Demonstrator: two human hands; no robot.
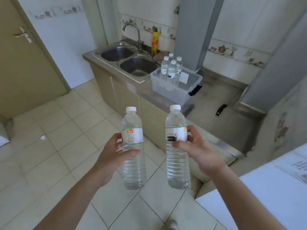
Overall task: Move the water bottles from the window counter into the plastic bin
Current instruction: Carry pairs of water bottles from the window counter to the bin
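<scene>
I note four bottles (172, 70) upright in bin (176, 90) on counter (216, 97), right of sink (129, 60); tap (132, 33) behind sink.

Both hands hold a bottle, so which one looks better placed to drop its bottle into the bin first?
Probably the right hand. Its bottle lines up below the bin on the counter, whose near right side looks free. The left hand holds its bottle farther left, over the floor, and four bottles fill the bin's left side.
</scene>
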